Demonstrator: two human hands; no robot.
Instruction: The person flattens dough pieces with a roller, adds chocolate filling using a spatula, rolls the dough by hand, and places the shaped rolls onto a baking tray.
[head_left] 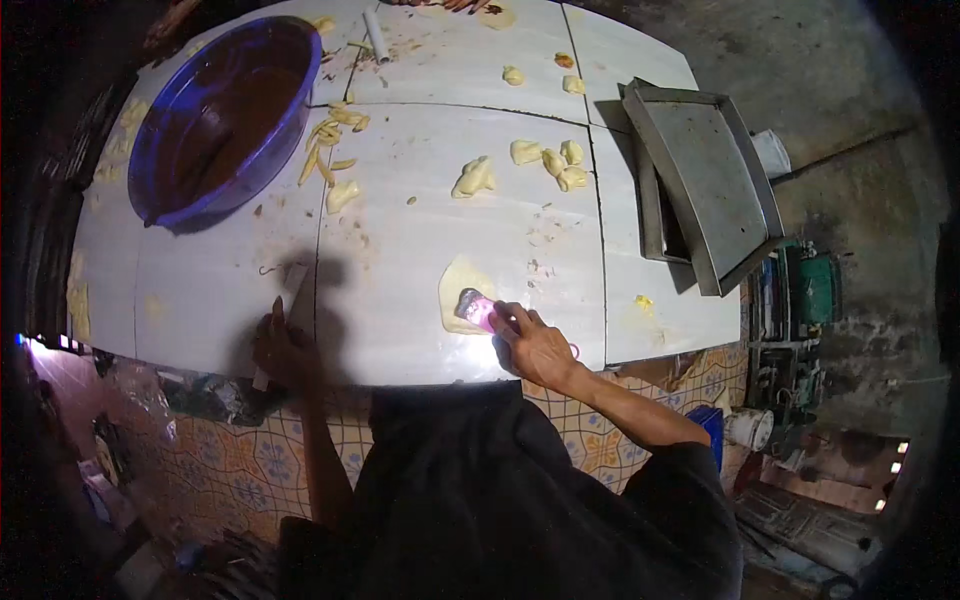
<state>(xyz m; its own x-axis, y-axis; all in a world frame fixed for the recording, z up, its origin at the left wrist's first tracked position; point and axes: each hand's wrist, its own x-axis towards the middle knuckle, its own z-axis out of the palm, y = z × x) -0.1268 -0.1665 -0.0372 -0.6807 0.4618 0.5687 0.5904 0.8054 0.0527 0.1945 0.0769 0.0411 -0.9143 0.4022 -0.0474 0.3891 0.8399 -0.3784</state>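
Holding pink utensil [480, 313] (lettering indiscernible) over dough [456, 281].

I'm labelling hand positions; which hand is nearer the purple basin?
Left. The left hand is on the near side of the purple basin, not touching it; the right hand is farther right, beside the flat dough.

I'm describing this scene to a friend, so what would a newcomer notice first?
Likely the big blue-purple tub with brown contents, at the white table's far left. Next, the bright pink, dark-ended object in the right hand, over flat dough near the table's front edge, then the metal trays at its right edge.
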